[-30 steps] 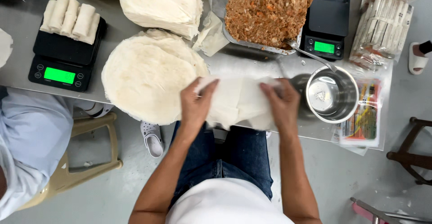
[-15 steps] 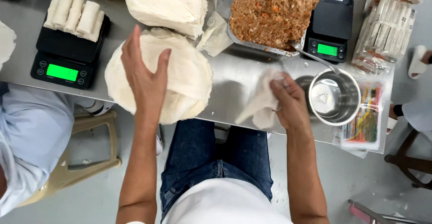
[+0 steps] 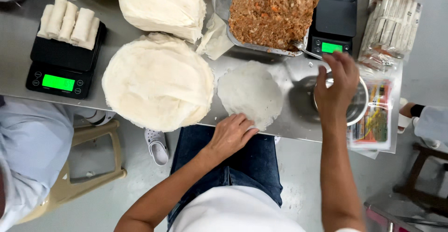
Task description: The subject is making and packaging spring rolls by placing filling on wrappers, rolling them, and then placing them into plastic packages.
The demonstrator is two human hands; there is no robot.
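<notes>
Single thin round white wrapper sheet [image 3: 250,93] lies flat on the steel table [image 3: 18,55], between the two hands. Left hand [image 3: 231,134] rests open, fingertips on the sheet's near edge. Right hand [image 3: 337,85] hovers over the round metal bowl [image 3: 360,105], fingers loosely curled, holding nothing visible; bowl contents hidden by it. Stack of round white wrappers [image 3: 157,87] sits just left of the sheet
</notes>
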